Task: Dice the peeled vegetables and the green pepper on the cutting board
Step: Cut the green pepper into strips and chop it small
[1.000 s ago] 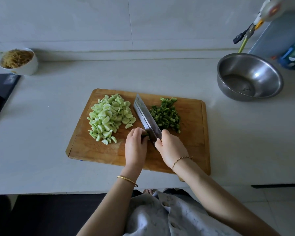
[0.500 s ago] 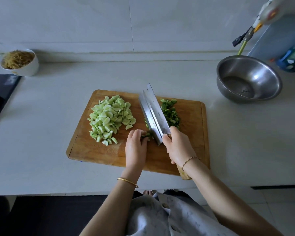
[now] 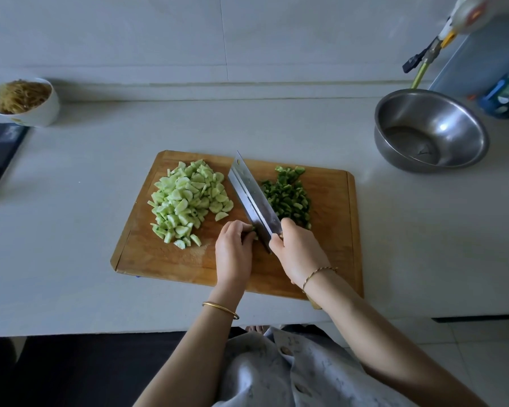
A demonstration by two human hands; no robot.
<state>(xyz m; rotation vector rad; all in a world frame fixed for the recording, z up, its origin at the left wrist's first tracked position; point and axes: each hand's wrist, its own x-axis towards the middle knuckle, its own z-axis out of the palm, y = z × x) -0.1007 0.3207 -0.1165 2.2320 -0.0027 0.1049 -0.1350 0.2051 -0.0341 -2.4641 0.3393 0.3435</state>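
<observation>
Step in hand: dicing the pepper stub [image 3: 254, 229] on the board [image 3: 332, 259]. Left hand [image 3: 233, 251] pinches it, fingers curled; right hand [image 3: 299, 254] grips the knife [image 3: 252, 198]. The next cut likely requires the fingertips tucked back.

Cleaver [image 3: 252, 198] between two diced piles

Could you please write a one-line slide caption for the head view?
Right hand chops green pepper with a cleaver on a board, left hand steadying it beside diced pale vegetables.
</observation>
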